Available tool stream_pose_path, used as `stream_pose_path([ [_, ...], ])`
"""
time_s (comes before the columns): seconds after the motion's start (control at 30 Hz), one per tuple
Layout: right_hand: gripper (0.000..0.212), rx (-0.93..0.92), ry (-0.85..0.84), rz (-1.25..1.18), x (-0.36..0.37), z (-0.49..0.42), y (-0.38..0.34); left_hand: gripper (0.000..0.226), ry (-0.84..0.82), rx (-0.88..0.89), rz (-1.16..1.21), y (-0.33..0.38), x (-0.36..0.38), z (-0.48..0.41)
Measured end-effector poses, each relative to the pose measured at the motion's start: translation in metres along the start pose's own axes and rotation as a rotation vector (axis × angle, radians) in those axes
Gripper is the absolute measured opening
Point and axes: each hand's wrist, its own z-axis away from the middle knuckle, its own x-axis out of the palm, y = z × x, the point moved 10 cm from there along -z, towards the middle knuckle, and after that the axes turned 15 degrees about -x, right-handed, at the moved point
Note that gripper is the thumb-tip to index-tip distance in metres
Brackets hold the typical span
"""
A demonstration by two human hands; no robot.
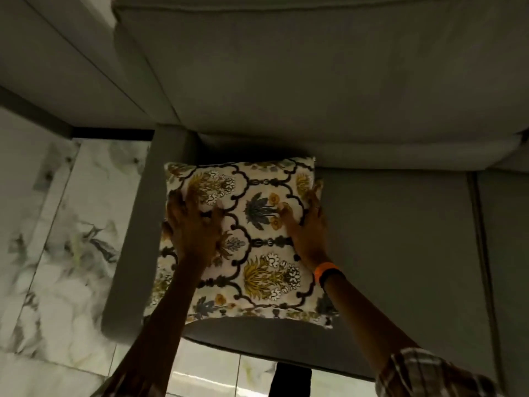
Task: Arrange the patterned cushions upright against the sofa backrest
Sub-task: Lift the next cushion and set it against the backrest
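A cream cushion (257, 253) with a yellow, grey and black floral pattern is at the left end of the grey sofa seat (400, 239), beside the armrest (128, 239). It leans back with its top edge toward the backrest (329, 81). My left hand (194, 224) grips its upper left part, fingers over the edge. My right hand (307, 227) grips its upper right edge, thumb pressed on the front. An orange and black band sits on my right wrist. Only this one cushion is in view.
The sofa seat stretches to the right, with a seam to another seat cushion (503, 253). Marble-patterned floor tiles (57, 253) lie to the left and below. A wall (57, 67) rises at the upper left behind the sofa.
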Motion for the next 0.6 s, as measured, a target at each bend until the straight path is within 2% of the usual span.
stream_pose_path([
  [0.07, 0.124, 0.100, 0.071, -0.214, 0.012, -0.002, 0.026, 0.093, -0.101, -0.211, 0.182, -0.043, 0.004, -0.020],
  [0.13, 0.132, 0.133, 0.069, -0.295, 0.019, -0.005, 0.043, 0.111, -0.210, -0.336, 0.375, -0.064, 0.010, -0.030],
  [0.17, 0.126, 0.137, 0.053, -0.313, 0.017, -0.005, 0.037, 0.116, -0.254, -0.374, 0.446, -0.066, 0.011, -0.030],
  [0.23, 0.096, 0.105, 0.064, -0.351, 0.004, -0.005, 0.022, 0.123, -0.265, -0.415, 0.526, -0.061, 0.006, -0.030],
  [0.3, 0.065, 0.056, 0.121, -0.354, -0.023, -0.004, 0.012, 0.125, -0.230, -0.406, 0.558, -0.045, -0.002, -0.023],
  [0.33, 0.062, 0.040, 0.161, -0.370, -0.041, -0.002, 0.010, 0.121, -0.209, -0.367, 0.579, -0.027, -0.008, -0.015],
  [0.43, 0.070, 0.018, 0.217, -0.437, -0.103, 0.012, 0.013, 0.096, -0.236, -0.253, 0.666, 0.030, -0.008, 0.024],
  [0.57, 0.073, 0.031, 0.253, -0.387, -0.219, 0.041, 0.048, 0.087, -0.391, -0.189, 0.711, 0.111, 0.047, 0.109],
  [0.6, 0.068, 0.052, 0.260, -0.372, -0.250, 0.049, 0.061, 0.086, -0.420, -0.147, 0.707, 0.136, 0.064, 0.132],
])
